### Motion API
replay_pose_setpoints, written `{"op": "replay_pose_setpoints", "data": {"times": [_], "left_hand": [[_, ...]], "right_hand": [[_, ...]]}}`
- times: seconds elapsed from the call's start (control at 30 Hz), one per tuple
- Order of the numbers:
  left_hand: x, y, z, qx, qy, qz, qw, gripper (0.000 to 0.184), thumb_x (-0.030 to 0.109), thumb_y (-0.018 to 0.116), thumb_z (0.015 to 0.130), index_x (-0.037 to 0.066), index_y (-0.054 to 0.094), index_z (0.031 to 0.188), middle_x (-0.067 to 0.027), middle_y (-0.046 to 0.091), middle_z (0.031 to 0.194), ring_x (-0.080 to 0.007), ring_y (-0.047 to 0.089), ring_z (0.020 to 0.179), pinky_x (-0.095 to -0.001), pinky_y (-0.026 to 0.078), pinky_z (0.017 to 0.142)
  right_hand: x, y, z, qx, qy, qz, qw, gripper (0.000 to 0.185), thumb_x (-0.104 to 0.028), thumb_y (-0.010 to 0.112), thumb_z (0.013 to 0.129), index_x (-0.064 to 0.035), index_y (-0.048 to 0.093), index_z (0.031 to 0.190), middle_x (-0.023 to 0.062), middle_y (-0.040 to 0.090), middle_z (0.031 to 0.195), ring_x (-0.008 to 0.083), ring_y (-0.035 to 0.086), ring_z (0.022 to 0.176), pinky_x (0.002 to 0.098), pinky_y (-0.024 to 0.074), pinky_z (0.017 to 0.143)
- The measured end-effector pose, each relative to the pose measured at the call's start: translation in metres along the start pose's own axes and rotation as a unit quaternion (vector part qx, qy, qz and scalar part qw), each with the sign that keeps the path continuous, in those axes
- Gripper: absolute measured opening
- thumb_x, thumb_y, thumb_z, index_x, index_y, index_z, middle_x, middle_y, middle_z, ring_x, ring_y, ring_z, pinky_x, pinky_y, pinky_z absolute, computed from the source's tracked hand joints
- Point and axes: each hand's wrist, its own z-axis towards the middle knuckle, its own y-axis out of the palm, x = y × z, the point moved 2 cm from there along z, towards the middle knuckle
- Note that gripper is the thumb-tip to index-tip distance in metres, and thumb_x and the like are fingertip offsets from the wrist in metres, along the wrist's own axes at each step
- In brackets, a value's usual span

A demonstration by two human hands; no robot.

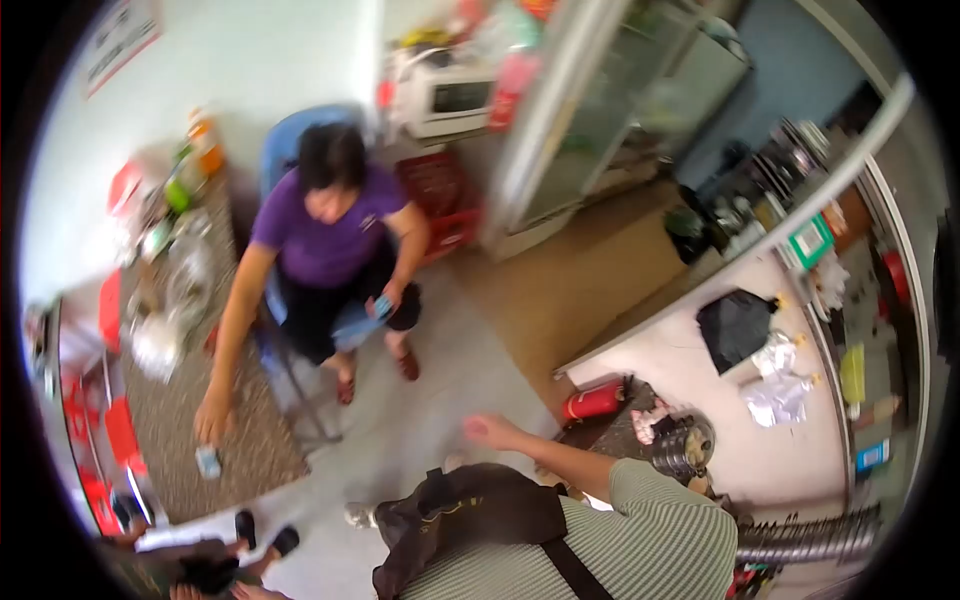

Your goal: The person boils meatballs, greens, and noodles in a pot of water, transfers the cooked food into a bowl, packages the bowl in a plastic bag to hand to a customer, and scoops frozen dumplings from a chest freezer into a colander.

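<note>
My right hand (490,431) hangs over the grey floor, left of a red cylinder (594,400). It is blurred, so its fingers cannot be made out, and I see nothing in it. My left hand is out of view. A black bag (465,515) is strapped over my striped shirt. Across from me, a seated person in a purple top (325,225) reaches over a brown speckled table (250,480). That person's hand is just above a small blue-and-white, card-like stack (208,462); the other hand holds blue card-like pieces (379,306).
Plastic bags (158,345) and bottles (206,145) crowd the table's far end. Red stools (122,435) stand beside it. Another person's sandalled feet (284,541) are at lower left. A metal pot (684,446) sits on my right, near a doorway (590,290).
</note>
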Motion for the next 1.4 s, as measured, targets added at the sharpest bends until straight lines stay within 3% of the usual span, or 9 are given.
{"op": "replay_pose_setpoints", "data": {"times": [0.23,0.43,0.6,0.67,0.7,0.83,1.07,1.23,1.4], "left_hand": [[0.294,0.217,-0.273,-0.425,0.037,-0.19,0.884,0.031,0.019,0.056,0.09,-0.004,0.055,0.111,-0.0138,0.056,0.109,-0.0214,0.054,0.096,-0.0329,0.043,0.082],[0.416,0.342,-0.547,-0.848,0.063,-0.087,0.519,0.029,0.021,0.056,0.09,-0.002,0.058,0.108,-0.0119,0.059,0.103,-0.0192,0.057,0.088,-0.0303,0.046,0.073],[0.503,0.431,-0.743,-0.915,0.348,-0.073,0.193,0.028,0.023,0.055,0.09,0.0,0.06,0.106,-0.0103,0.061,0.098,-0.0174,0.059,0.081,-0.0282,0.048,0.065],[0.557,0.457,-0.822,-0.969,-0.136,0.069,0.195,0.026,0.027,0.058,0.089,0.003,0.064,0.096,-0.0034,0.06,0.081,-0.0125,0.055,0.065,-0.0239,0.041,0.052],[0.637,0.438,-0.84,-0.975,0.045,0.012,0.218,0.022,0.027,0.056,0.09,0.009,0.061,0.102,-0.0017,0.061,0.082,-0.0124,0.059,0.072,-0.0223,0.042,0.052],[0.823,0.455,-0.971,-0.946,0.227,-0.14,0.187,0.034,0.021,0.062,0.087,0.001,0.058,0.115,-0.006,0.063,0.099,-0.0116,0.057,0.085,-0.0256,0.046,0.072],[0.975,0.472,-1.148,-0.954,0.167,-0.214,0.126,0.029,0.018,0.059,0.09,0.006,0.057,0.115,-0.0044,0.062,0.105,-0.0147,0.059,0.089,-0.0287,0.047,0.079],[0.944,0.582,-1.207,-0.976,-0.19,-0.042,0.095,0.028,0.018,0.058,0.09,0.006,0.056,0.115,-0.0054,0.063,0.107,-0.02,0.062,0.095,-0.0305,0.048,0.08],[1.023,0.623,-1.217,-0.921,-0.112,0.004,0.372,0.031,0.021,0.047,0.092,0.003,0.052,0.117,-0.0133,0.061,0.108,-0.026,0.062,0.097,-0.034,0.051,0.077]], "right_hand": [[0.09,-0.185,-0.027,0.132,0.116,0.164,0.971,0.031,-0.022,0.062,0.085,-0.0049,0.059,0.111,0.0075,0.065,0.096,0.0166,0.064,0.081,0.0312,0.0502,0.075],[0.124,-0.34,0.023,0.306,-0.003,0.285,0.908,0.032,-0.023,0.061,0.087,-0.0056,0.057,0.114,0.008,0.064,0.101,0.0166,0.061,0.09,0.0311,0.0483,0.08],[0.149,-0.485,-0.017,0.378,0.112,0.129,0.91,0.04,-0.026,0.06,0.088,-0.0062,0.052,0.122,0.0087,0.062,0.111,0.019,0.058,0.102,0.034,0.0458,0.089],[0.178,-0.519,-0.049,0.458,0.144,0.214,0.851,0.041,-0.024,0.062,0.087,-0.0066,0.053,0.123,0.0096,0.062,0.111,0.0196,0.059,0.098,0.0327,0.0464,0.087],[0.196,-0.526,-0.059,0.487,0.149,0.316,0.801,0.042,-0.024,0.063,0.087,-0.0063,0.052,0.124,0.0104,0.061,0.114,0.0198,0.059,0.1,0.0326,0.0459,0.089],[0.287,-0.578,-0.026,0.511,0.204,0.311,0.775,0.028,-0.015,0.057,0.09,-0.0043,0.056,0.116,0.0058,0.064,0.102,0.0153,0.061,0.096,0.03,0.0479,0.085],[0.441,-0.836,0.079,0.555,0.132,0.536,0.622,0.024,-0.019,0.056,0.091,-0.0044,0.056,0.11,0.0062,0.064,0.096,0.0163,0.062,0.086,0.0301,0.0499,0.076],[0.45,-1.073,0.083,0.621,0.076,0.5,0.599,0.03,-0.023,0.057,0.091,-0.0044,0.055,0.114,0.0048,0.062,0.099,0.0144,0.06,0.088,0.0294,0.0484,0.081],[0.474,-1.183,0.113,0.493,0.011,0.455,0.742,0.031,-0.02,0.059,0.09,-0.0028,0.055,0.116,0.0077,0.063,0.101,0.0162,0.061,0.092,0.0295,0.0484,0.083]]}}
